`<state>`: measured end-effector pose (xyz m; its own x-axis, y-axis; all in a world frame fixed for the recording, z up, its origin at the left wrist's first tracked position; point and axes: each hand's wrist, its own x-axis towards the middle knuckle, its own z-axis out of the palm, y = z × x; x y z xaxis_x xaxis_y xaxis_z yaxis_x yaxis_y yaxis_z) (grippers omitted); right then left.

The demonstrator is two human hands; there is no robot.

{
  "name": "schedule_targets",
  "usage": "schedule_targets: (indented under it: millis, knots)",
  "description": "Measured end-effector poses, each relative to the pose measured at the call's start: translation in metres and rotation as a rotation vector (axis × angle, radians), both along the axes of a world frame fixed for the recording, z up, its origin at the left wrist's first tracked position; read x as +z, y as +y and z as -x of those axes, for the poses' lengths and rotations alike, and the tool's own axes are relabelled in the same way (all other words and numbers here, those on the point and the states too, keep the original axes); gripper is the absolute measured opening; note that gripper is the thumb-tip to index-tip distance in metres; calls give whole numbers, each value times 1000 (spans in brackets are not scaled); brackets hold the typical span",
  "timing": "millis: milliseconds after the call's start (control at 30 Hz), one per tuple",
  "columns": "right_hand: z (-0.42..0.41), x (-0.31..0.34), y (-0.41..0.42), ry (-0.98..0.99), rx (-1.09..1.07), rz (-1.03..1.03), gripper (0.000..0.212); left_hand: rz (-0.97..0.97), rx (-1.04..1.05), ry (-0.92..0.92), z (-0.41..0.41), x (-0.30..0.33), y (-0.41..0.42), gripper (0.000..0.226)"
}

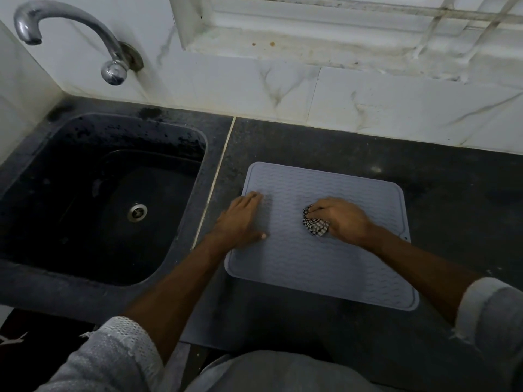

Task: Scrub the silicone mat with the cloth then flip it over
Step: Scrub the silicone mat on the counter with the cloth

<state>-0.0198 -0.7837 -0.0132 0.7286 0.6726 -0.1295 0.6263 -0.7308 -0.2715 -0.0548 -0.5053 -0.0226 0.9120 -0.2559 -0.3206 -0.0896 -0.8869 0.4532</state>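
A grey silicone mat [319, 267] with a wavy ribbed top lies flat on the dark stone counter, right of the sink. My left hand [243, 219] rests flat on the mat's left edge, fingers spread and pressing down. My right hand [343, 220] is bunched around a black-and-white checked cloth [314, 224], which sits pressed on the middle of the mat. Part of the cloth is hidden under my fingers.
A black sink [93, 199] with a steel drain lies to the left, under a chrome tap [70, 26] fixed to the marble wall. Bare dark counter [458, 188] runs to the right and behind the mat. A window sill [339, 52] sits above the backsplash.
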Motion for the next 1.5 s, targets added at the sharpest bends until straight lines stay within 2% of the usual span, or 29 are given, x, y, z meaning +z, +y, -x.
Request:
schedule_targets:
  millis: [200, 333, 500, 600, 800, 900, 1167, 1333, 1500]
  knots:
    - [-7, 7, 53, -75, 43, -41, 41, -198, -129, 38, -9, -1, 26, 106]
    - [-8, -2, 97, -54, 72, 61, 42, -269, -156, -11, -11, 1, 26, 106]
    - [1, -1, 47, -81, 86, 4, 40, -238, -159, -41, -8, 0, 31, 102]
    - [1, 3, 26, -50, 55, 60, 40, -227, -153, -30, -7, 0, 31, 102]
    - [-10, 6, 86, -54, 37, -7, 42, -177, -136, -57, -8, -1, 32, 111]
    - [-9, -1, 113, -57, 67, 54, 43, -170, -112, -71, -8, 0, 31, 116]
    - [1, 2, 49, -56, 71, 74, 40, -82, -106, -71, -5, 0, 35, 116]
    - [-15, 6, 99, -60, 41, -1, 48, -96, -109, -84, -4, 0, 35, 121]
    - [-18, -3, 130, -45, 80, 57, 43, -117, -91, -82, -1, 0, 36, 124]
